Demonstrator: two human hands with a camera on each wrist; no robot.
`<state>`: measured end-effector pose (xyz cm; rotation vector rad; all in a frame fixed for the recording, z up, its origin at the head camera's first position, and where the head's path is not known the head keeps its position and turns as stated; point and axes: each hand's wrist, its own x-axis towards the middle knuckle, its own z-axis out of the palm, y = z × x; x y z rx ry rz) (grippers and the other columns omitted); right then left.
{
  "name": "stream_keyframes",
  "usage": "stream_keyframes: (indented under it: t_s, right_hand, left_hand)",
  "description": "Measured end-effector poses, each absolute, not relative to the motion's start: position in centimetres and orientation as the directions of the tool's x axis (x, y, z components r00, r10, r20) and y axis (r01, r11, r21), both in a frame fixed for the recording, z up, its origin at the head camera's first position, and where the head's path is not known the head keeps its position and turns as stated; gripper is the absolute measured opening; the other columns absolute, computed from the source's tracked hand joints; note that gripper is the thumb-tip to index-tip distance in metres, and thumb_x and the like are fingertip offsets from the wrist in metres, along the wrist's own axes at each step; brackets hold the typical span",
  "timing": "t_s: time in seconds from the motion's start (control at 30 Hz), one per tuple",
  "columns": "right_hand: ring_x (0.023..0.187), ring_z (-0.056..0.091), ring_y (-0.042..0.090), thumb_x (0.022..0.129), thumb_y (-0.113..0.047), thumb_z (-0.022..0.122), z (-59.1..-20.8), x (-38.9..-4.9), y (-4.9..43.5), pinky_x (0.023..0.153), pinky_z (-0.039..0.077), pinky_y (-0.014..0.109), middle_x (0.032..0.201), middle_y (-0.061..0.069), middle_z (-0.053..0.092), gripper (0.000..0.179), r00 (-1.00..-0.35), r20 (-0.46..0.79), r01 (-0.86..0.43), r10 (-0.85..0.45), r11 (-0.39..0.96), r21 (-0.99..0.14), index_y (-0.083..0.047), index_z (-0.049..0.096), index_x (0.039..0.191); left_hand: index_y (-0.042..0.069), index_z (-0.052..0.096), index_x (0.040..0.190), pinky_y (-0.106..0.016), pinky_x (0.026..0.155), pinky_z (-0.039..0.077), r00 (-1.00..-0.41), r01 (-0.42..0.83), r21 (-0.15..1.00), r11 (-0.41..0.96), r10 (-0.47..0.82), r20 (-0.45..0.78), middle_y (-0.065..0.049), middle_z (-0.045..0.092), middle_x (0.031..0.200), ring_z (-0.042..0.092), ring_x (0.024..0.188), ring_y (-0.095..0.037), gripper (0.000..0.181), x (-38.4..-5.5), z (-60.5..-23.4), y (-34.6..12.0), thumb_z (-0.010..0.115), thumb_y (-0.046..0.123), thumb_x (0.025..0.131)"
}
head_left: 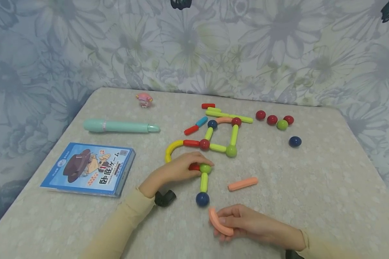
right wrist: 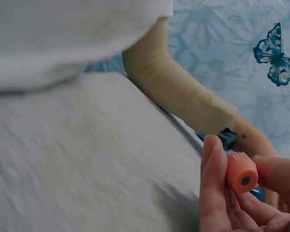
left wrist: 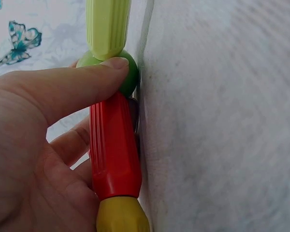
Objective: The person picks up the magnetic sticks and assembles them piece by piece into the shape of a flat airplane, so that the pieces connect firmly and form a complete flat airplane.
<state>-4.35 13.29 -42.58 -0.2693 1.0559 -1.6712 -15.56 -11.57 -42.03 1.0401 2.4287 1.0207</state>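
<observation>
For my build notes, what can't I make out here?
Head view: part of the short red rod and the lower end of the curved yellow rod, hidden by the left hand.
Left wrist view: far end of the straight lime-green rod, cut by the top edge.
Right wrist view: bend of the curved orange rod, hidden behind its near end.
Head view: fine print on the blue rectangular box, too small.

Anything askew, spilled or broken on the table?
Nothing stands out: no spill or visible damage. The straight peach rod lies loose, apart from the joined pieces, but several balls lie loose too, so it hardly seems odd.
</observation>
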Motion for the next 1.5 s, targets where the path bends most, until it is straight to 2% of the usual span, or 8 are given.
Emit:
stream_keyframes:
  t_s: [0.2,0.63,0.77,0.9,1.13,1.27,1.37,1.5]
  right_hand:
    - [0.094,0.061,0.012,0.099,-0.017,0.046,-43.3,-3.0,11.5,0.083,0.047,0.027,0.105,0.007,0.064,0.037,-0.339,-0.361,0.774,-0.869,-0.039,-0.632,0.007,0.051,0.126]
    - [0.104,0.058,0.017,0.101,-0.019,0.043,-42.3,-2.9,9.4,0.084,0.046,0.026,0.11,0.012,0.063,0.037,-0.368,-0.479,0.834,-0.797,-0.055,-0.549,0.006,0.047,0.127]
    - [0.108,0.057,0.023,0.099,-0.019,0.047,-42.3,-3.0,9.4,0.086,0.046,0.031,0.115,0.015,0.061,0.041,-0.374,-0.484,0.794,-0.791,-0.004,-0.607,0.006,0.044,0.131]
    - [0.107,0.058,0.027,0.099,-0.021,0.049,-42.5,-3.0,9.9,0.083,0.048,0.036,0.118,0.017,0.059,0.044,-0.376,-0.431,0.662,-0.82,0.088,-0.744,0.006,0.041,0.134]
    - [0.077,0.065,0.016,0.098,-0.018,0.05,-42.8,-3.2,10.7,0.064,0.051,0.026,0.097,0.016,0.065,0.033,-0.464,-0.312,0.425,-0.829,0.101,-0.9,0.006,0.052,0.121]
    - [0.068,0.065,0.014,0.094,-0.015,0.057,-42.7,-3.2,10.3,0.059,0.051,0.024,0.087,0.016,0.066,0.024,-0.507,-0.314,0.378,-0.803,0.12,-0.918,0.003,0.055,0.11]
    - [0.064,0.065,0.015,0.092,-0.013,0.06,-42.7,-3.3,10.2,0.055,0.051,0.024,0.082,0.017,0.066,0.02,-0.527,-0.335,0.372,-0.781,0.142,-0.917,0.002,0.056,0.104]
    - [0.059,0.064,0.015,0.09,-0.013,0.063,-42.7,-3.3,10.1,0.052,0.051,0.025,0.077,0.016,0.066,0.018,-0.552,-0.364,0.362,-0.75,0.178,-0.915,0.0,0.058,0.101]
  left_hand:
    - [0.02,0.062,0.123,-0.026,0.086,0.041,-0.694,0.486,0.718,0.498,0.719,-0.03,0.011,0.057,0.106,0.05,0.095,-0.005,0.039,-15.2,-42.2,-11.8,0.069,0.008,0.086]
    - [0.021,0.063,0.122,-0.025,0.085,0.041,-0.705,0.483,0.716,0.504,0.709,-0.023,0.012,0.057,0.105,0.05,0.094,-0.004,0.04,-15.4,-41.8,-11.7,0.068,0.006,0.085]
    - [0.021,0.063,0.122,-0.025,0.085,0.041,-0.704,0.488,0.711,0.506,0.71,-0.021,0.012,0.057,0.105,0.05,0.094,-0.004,0.04,-15.4,-41.8,-11.7,0.068,0.006,0.085]
    - [0.021,0.063,0.122,-0.025,0.085,0.041,-0.704,0.486,0.713,0.505,0.71,-0.023,0.011,0.058,0.105,0.05,0.094,-0.004,0.04,-15.4,-41.7,-11.7,0.068,0.006,0.086]
    - [0.022,0.059,0.127,-0.033,0.097,0.036,-0.722,0.517,0.635,0.574,0.691,-0.036,0.001,0.052,0.124,0.045,0.114,-0.013,0.043,-14.7,-40.7,-12.2,0.069,0.012,0.086]
    - [0.023,0.059,0.128,-0.034,0.09,0.042,-0.768,0.486,0.635,0.6,0.64,-0.016,0.002,0.053,0.118,0.048,0.106,-0.013,0.044,-12.9,-39.3,-13.3,0.069,0.017,0.086]
    - [0.02,0.058,0.128,-0.03,0.078,0.046,-0.745,0.433,0.73,0.53,0.666,-0.042,0.006,0.057,0.101,0.053,0.089,-0.009,0.042,-11.3,-38.8,-14.3,0.068,0.015,0.087]
    - [0.016,0.055,0.131,-0.029,0.073,0.049,-0.609,0.321,0.853,0.412,0.779,-0.147,0.004,0.062,0.097,0.059,0.079,-0.01,0.044,-9.9,-39.4,-14.8,0.066,0.015,0.089]
